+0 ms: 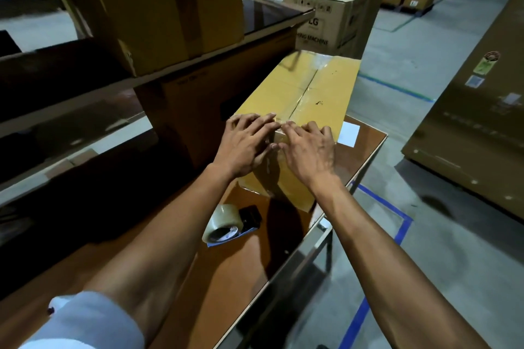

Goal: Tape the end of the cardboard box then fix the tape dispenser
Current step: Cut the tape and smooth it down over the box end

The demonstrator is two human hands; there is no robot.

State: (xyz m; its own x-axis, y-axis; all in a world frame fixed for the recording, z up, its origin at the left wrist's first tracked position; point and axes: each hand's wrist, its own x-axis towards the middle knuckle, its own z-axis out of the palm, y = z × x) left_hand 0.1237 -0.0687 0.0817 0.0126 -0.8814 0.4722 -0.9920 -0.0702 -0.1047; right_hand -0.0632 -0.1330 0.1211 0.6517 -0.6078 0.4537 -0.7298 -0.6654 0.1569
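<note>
A long yellow cardboard box [312, 88] lies on the brown table [232, 269], its top seam covered with clear tape. My left hand [246, 144] and my right hand [309, 150] press flat on the box's near top edge, fingers spread over the tape that folds down the near end. Neither hand holds anything. The tape dispenser [231, 221], a clear tape roll on a black and blue frame, lies on its side on the table just in front of the box, below my left wrist.
A white paper slip [349, 134] lies on the table right of the box. Shelving with brown boxes [158, 8] stands at left. A printed carton [331, 20] stands beyond the box. Large flat cartons [476, 127] lean at right across a floor with blue lines.
</note>
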